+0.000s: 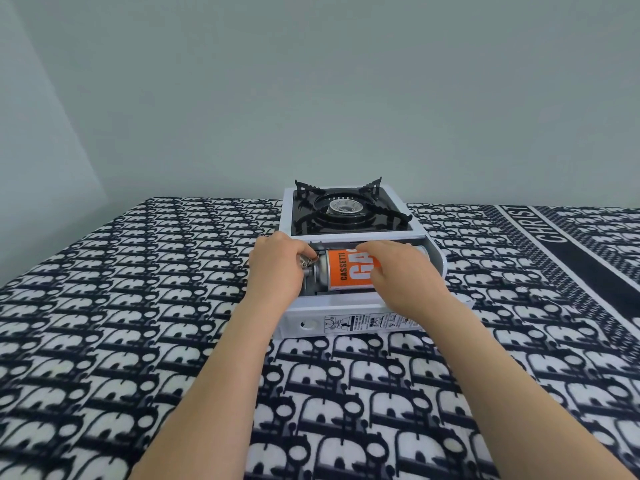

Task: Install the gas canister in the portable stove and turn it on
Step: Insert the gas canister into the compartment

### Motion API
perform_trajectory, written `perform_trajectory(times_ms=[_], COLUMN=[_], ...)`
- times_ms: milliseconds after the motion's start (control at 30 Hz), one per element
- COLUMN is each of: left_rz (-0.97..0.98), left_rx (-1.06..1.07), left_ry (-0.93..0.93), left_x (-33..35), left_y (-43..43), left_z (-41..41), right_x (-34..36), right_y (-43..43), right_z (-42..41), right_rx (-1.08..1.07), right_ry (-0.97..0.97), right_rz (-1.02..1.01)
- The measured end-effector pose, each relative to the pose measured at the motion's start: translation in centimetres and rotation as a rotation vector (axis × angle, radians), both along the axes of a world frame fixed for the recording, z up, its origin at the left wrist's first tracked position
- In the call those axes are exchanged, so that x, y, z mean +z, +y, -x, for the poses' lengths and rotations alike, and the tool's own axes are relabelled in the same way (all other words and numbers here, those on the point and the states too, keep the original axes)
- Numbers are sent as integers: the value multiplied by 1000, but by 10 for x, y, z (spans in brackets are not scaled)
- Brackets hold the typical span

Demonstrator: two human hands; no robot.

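Plain grey wall behind, patterned blanket (104,341) under everything. From the left: left hand (277,268) curled w/ fingertips at the valve end of the gas canister (341,273), which lies on its side in the portable stove (346,233) bay, cover open. Right hand (403,277) cupped over its far half. Canister looks seated; locking, closing, igniting left. Nozzle joint hidden, lever & knob not visible.

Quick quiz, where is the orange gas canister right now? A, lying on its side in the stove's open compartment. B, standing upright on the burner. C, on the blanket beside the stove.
A: the gas canister lies sideways in the open compartment of the stove, with both hands on it.
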State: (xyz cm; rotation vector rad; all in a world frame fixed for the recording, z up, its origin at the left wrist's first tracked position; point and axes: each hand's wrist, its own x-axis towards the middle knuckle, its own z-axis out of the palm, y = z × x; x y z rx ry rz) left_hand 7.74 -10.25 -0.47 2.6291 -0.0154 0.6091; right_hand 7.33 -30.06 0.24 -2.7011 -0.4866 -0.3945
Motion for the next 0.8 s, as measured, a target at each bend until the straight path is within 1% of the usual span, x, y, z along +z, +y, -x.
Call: perform_trajectory(times_ms=[200, 433, 467, 500, 567, 633, 700, 800], left_rz=[-17, -17, 8, 74, 275, 422, 494, 511], left_rx=[-12, -16, -30, -48, -81, -91, -110, -143], left_ry=[-16, -22, -23, -24, -11, -9, 3, 51], left_x=[1, 0, 1, 3, 9, 15, 16, 17], left_y=[0, 0, 0, 1, 5, 12, 16, 18], left_z=[-1, -1, 0, 0, 2, 5, 8, 13], right_x=[1, 0, -1, -1, -1, 3, 7, 15], right_y=[-1, -1, -1, -1, -2, -4, -7, -15], right_z=[0, -2, -2, -2, -1, -1, 0, 2], right_rx=[46, 41, 41, 44, 53, 60, 84, 150], right_ry=[87, 81, 79, 67, 11, -23, 3, 124], right_rz=[-12, -43, -60, -83, -157, -247, -298, -302])
